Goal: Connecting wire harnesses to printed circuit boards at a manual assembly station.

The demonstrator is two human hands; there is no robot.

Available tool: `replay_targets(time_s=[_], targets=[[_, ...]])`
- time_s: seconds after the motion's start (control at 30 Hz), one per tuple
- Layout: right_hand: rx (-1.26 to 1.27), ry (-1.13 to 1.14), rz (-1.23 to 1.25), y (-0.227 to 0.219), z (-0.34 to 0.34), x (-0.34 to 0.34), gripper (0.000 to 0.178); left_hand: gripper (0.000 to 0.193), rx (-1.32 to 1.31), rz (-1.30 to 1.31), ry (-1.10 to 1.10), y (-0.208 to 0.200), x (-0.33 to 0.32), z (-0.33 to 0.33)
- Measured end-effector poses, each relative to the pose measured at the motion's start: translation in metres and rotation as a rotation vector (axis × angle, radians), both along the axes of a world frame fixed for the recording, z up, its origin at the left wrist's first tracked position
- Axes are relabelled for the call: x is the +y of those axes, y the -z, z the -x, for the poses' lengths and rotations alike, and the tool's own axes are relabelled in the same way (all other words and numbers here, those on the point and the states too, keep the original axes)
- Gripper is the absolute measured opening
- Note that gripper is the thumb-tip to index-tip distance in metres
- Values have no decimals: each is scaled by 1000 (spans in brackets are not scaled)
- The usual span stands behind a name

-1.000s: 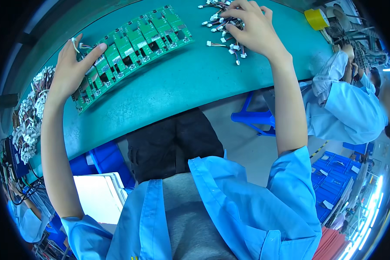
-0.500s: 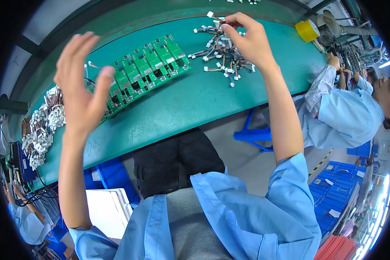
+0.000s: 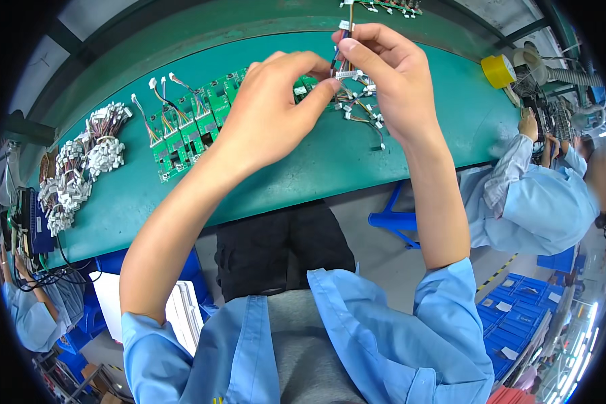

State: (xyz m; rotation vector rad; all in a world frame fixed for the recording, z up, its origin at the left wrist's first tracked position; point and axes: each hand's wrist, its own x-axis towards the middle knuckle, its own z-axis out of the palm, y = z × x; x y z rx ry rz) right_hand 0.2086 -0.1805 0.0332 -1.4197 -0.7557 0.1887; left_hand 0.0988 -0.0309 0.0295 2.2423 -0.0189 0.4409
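My right hand (image 3: 404, 81) pinches a short multicoloured wire harness (image 3: 347, 48) with white connectors, held upright above the bench. From the left, my left hand (image 3: 269, 108) reaches in, its thumb and forefinger closed at the harness's lower end. A row of joined green circuit boards (image 3: 176, 140) lies beneath and beyond my left forearm, partly hidden by that hand. Several wire harnesses stand up from the boards at the left end. Loose wire harnesses (image 3: 365, 111) are heaped under my right hand, which covers part of them.
Bundles of white-connector cables (image 3: 108, 138) lie at the left of the green bench (image 3: 276, 182). A yellow tape roll (image 3: 498, 71) stands at the far right. Another person (image 3: 545, 188) works to the right, near a blue stool (image 3: 394, 219). More boards (image 3: 390, 7) sit beyond the back edge.
My left hand has swung right from above the boards' left end to meet the right hand at the harness. The boards' left end with its standing wires now shows.
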Motion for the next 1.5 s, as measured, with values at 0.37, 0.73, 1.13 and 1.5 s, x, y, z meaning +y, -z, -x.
replay_targets(time_s=[0.37, 0.73, 1.13, 1.5], targets=[[-160, 19, 137, 50, 33, -19, 9, 17, -5, 137, -115, 1, 85, 35], [-629, 8, 561, 76, 63, -50, 6, 10, 316, 147, -91, 1, 102, 32], [-405, -142, 479, 33, 26, 4, 9, 8, 132, 151, -133, 32, 106, 34], [-605, -403, 566, -11, 14, 71, 14, 7, 87, 205, -226, 29, 94, 38]])
